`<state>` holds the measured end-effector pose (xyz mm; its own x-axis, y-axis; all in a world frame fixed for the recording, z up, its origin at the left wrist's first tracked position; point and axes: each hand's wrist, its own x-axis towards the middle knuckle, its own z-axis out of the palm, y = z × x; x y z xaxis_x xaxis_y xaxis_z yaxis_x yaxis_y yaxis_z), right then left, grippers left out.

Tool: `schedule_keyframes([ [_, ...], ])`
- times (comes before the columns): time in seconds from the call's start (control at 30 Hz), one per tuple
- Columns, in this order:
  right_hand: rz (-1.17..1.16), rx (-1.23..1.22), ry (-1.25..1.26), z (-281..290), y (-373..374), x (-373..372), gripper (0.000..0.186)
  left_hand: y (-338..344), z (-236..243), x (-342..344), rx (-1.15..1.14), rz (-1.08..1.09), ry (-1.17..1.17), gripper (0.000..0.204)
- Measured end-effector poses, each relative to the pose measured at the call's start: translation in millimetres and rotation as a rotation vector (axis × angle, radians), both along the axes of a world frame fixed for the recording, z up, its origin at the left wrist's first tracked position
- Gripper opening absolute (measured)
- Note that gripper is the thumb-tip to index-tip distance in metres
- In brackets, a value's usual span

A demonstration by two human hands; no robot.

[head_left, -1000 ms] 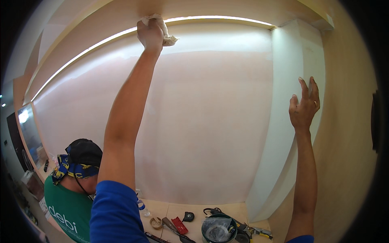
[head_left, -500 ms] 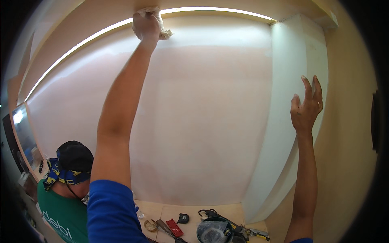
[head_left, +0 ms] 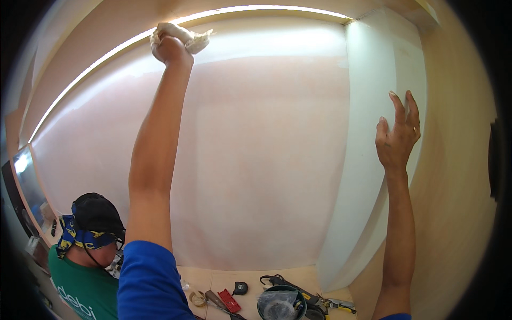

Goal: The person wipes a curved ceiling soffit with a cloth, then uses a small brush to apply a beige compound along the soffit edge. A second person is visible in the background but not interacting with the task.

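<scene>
One shiny panel in a pale frame stands at our far left. Just right of it bends a co-worker in a green shirt and black cap. Next comes our left hand, raised high, its grip closed around a crumpled pale cloth; the cloth is up by the lit strip, along the top of the pinkish wall, and we cannot tell how hard it presses. Below, the worktop meets the wall at its back edge. On it lie a roll of tape, a scraper and a red piece, then a black tape measure nearer that back edge. Further right we see a dark green bucket with clear plastic in it, a dark tool behind it, and a yellow-and-black cutter toward the right edge. From the back right corner rises a white column. Before it our right hand is raised, grip slack, fingers spread, holding nothing; we cannot tell whether it touches the column.
</scene>
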<state>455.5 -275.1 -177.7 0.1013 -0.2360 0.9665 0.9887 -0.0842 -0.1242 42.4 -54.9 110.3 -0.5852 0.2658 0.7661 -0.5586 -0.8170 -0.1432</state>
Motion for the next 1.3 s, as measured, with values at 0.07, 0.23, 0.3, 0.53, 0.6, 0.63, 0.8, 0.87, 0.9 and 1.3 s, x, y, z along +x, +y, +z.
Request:
schedule_keyframes([
  [0.07, -0.035, -0.007, 0.018, -1.5, 0.0, 0.9, 0.064, -4.4, -8.8, 3.8, -0.098, 0.097, 0.013, 0.023],
  [0.23, -0.04, -0.013, 0.023, -1.9, 1.1, -1.3, 0.065, -12.6, -10.8, 3.1, -0.114, 0.568, 0.174, 0.038],
  [0.3, -0.04, -0.015, 0.028, -2.1, -1.2, -0.8, 0.065, -38.9, -15.8, 14.5, -0.091, 0.684, 0.335, 0.04],
  [0.53, -0.021, -0.021, 0.038, -9.7, -0.5, 10.2, 0.065, -30.7, -13.6, 30.0, -0.213, 0.691, 0.257, 0.036],
  [0.6, -0.021, -0.013, 0.03, -7.0, 4.5, 11.3, 0.065, -3.6, -7.4, 11.7, -0.204, 0.685, 0.123, 0.036],
  [0.63, -0.02, -0.007, 0.021, -5.3, 8.1, 11.9, 0.065, 3.9, -2.9, 2.4, -0.199, 0.68, 0.059, 0.036],
  [0.8, -0.055, -0.021, 0.043, -10.9, 5.4, 13.7, 0.065, -15.9, 1.0, 0.8, -0.23, 0.809, 0.141, 0.03],
  [0.87, -0.033, -0.006, 0.023, -6.6, 6.2, 9.5, 0.065, -20.5, 6.8, -3.7, -0.265, 0.966, 0.105, 0.021],
  [0.9, -0.037, -0.011, 0.029, -8.0, 5.5, 11.7, 0.065, -31.5, 2.9, 6.9, -0.31, 0.967, 0.107, 0.022],
  [1.3, -0.045, -0.03, 0.039, -6.6, 4.4, 12.4, 0.066, -49.8, -18.6, 17.1, -0.165, 1.355, 0.381, 0.028],
])
